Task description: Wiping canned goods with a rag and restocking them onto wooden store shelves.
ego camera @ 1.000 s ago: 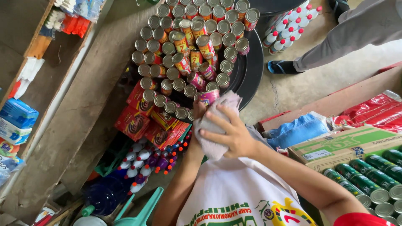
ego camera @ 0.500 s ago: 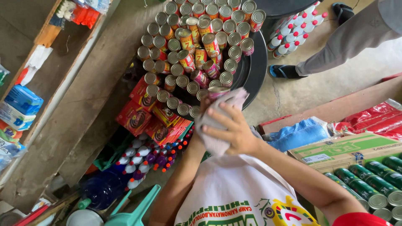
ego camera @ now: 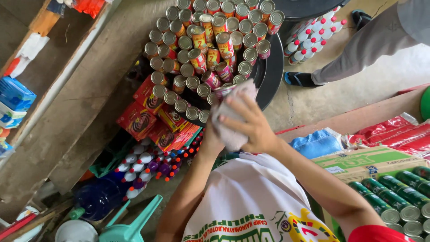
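Right hand (ego camera: 253, 127) was closed flat over a pale cloth (ego camera: 233, 121), fingers spread, pressing it onto a can (ego camera: 222, 91) with a reddish label. Left hand (ego camera: 211, 139) was mostly hidden under the cloth; only wrist and heel showed. It seemed to grip the can from below, but I couldn't tell how tightly it was closed. Can and cloth sat in front of the chest, just above the white printed shirt (ego camera: 251, 201), touching the near edge of the can stack.

To wipe well, in my judgement: keep the lower hand firm and turn the can inside the cloth, cover the lid rim, and stay clear of neighbouring cans so nothing gets knocked off.

Further out:
- stack of silver-topped cans (ego camera: 210, 45) on a black round tray (ego camera: 271, 76)
- red packets (ego camera: 148, 116) left of the stack, small bottles with coloured caps (ego camera: 148, 163) below them
- green-labelled cans in a cardboard box (ego camera: 371, 163) to the right
- blue bag (ego camera: 316, 143) beside the box
- far right, another person's leg in grey trousers (ego camera: 363, 45), next to white bottles with red caps (ego camera: 309, 38)
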